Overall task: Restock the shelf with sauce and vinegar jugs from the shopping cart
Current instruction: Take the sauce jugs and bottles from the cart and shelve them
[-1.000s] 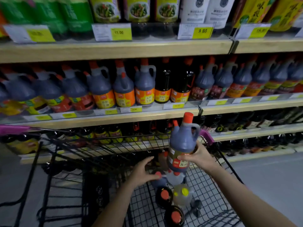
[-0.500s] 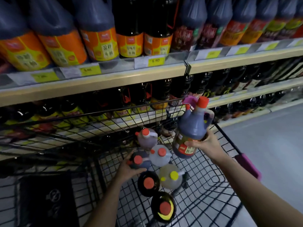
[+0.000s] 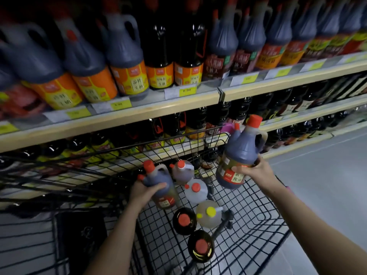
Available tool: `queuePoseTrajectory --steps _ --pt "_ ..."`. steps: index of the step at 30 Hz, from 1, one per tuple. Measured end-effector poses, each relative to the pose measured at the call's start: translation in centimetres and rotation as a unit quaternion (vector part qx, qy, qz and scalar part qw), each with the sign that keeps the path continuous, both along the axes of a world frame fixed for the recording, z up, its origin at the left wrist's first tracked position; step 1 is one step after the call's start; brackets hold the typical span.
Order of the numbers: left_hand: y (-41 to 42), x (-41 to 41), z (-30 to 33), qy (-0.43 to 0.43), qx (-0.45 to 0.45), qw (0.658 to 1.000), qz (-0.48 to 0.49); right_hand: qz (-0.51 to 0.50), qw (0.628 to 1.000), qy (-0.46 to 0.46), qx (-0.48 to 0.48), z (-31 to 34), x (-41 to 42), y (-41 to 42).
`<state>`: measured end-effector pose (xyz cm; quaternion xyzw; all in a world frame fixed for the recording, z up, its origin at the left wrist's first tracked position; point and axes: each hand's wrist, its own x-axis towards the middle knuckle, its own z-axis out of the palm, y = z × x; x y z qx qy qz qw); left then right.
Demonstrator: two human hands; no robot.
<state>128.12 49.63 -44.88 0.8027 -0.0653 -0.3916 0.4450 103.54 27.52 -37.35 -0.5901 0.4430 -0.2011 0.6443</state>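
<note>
A: Jugs first: we are holding two. Our right hand (image 3: pixel 256 171) is wrapping its fingers round the belly of the raised sauce jug (image 3: pixel 238 155), which is hanging upright, cap up, over the far right corner of the shopping cart (image 3: pixel 258 225).

B: And our left hand (image 3: pixel 144 192) is clamping on the second dark jug (image 3: pixel 160 185) near the cart's far wall, neck tilting up and away from us. We are judging it to be just lifting off the basket floor, though we cannot tell whether it is clear.

A: The shelf (image 3: pixel 119 114) with the matching orange-labelled jugs is lying up and to the left of both hands, beyond the cart's far edge. So the coming move is turning on carrying each jug up and forward, long axis staying vertical. The left hand is sitting nearer that row; the right-hand jug is already riding higher.

B: We are counting what is waiting in the basket: five. One dark jug (image 3: pixel 181 171) by the far wall, one clear pale jug (image 3: pixel 195 190) with red caps just beside it, one yellow-capped jug (image 3: pixel 209 214) nearer us, and two dark bottles seen from above, one (image 3: pixel 184 221) beside the yellow cap and one (image 3: pixel 201 246) closest to us.

A: Seven in all, two in hand.
</note>
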Motion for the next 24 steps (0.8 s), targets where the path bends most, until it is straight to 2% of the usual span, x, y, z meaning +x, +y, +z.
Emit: queuePoseTrajectory --steps 6,11,16,24 --pt "-0.8 -1.3 12.0 -0.057 0.001 0.997 -0.053 -0.001 1.000 -0.010 0.016 7.8 -3.9 0.3" --pt "-4.9 -5.7 19.9 -0.121 0.010 0.985 -0.123 0.001 1.000 0.000 0.014 12.9 -9.3 -0.7" --pt "-10.8 -13.1 24.0 -0.138 -0.017 0.974 -0.178 -0.035 0.999 -0.004 0.008 15.8 -17.2 -3.2" --pt "-21.7 -29.3 27.9 -0.143 -0.043 0.965 -0.217 -0.082 0.996 -0.001 -0.022 18.3 -32.6 -11.5"
